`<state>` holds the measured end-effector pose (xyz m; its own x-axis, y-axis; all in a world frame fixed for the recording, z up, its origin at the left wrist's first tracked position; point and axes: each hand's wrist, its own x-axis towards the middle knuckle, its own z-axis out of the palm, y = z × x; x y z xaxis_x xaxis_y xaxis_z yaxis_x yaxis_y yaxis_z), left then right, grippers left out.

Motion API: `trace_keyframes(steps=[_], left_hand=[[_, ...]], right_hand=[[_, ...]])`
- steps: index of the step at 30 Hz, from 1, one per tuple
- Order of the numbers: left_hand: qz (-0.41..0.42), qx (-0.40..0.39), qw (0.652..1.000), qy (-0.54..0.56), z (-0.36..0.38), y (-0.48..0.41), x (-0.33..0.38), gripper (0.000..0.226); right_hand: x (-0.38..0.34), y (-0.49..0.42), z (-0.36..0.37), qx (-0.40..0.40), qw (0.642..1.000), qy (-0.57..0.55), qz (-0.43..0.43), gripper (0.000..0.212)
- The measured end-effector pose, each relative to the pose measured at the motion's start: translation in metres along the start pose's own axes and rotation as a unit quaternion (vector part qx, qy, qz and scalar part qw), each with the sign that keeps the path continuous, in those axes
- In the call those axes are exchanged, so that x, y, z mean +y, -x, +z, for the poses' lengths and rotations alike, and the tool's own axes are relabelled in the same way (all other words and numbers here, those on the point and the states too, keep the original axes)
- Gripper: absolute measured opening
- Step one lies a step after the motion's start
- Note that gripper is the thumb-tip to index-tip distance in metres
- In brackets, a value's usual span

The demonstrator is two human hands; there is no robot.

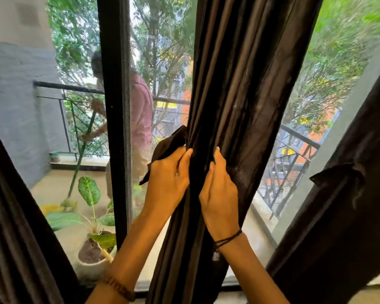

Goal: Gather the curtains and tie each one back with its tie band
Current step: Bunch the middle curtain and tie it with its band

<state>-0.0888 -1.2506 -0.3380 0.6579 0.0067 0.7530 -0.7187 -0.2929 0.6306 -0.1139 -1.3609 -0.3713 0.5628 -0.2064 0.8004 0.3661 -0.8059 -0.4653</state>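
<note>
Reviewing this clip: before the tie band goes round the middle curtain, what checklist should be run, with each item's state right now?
1. Middle curtain gathered into one bundle: ok.
2. Left hand holds the tie band: ok.
3. Right hand grips the curtain folds: ok.
4. Tie band wrapped round the bundle: not ok, it sits on the left side only.
5. Tie band's fastening: cannot tell, hidden.
</note>
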Motion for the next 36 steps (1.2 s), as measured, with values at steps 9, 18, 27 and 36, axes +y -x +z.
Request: trace_keyframes(steps=[9,18,27,36], left_hand=[[0.009,-0.099,0.995,-0.019,0.006,-0.001,0.006,0.022],[-0.030,-0.083,0.995,0.050,0.004,-0.009,0.018,0.031],[-0.017,-0.044,0.999,-0.020,0.006,-0.017,0.002,0.044],[-0.028,-0.037,0.999,-0.021,-0.008,-0.022,-0.013,0.045]], right_hand=[[-0.014,0.000,-0.002,-0.066,0.994,-0.089,-0.009,0.062],[-0.010,-0.002,-0.007,-0.116,0.988,-0.094,-0.039,0.075],[0.005,-0.012,-0.023,0.090,0.991,-0.001,-0.095,0.039],[0.036,-0.047,-0.049,0.194,0.981,0.005,-0.001,0.070]])
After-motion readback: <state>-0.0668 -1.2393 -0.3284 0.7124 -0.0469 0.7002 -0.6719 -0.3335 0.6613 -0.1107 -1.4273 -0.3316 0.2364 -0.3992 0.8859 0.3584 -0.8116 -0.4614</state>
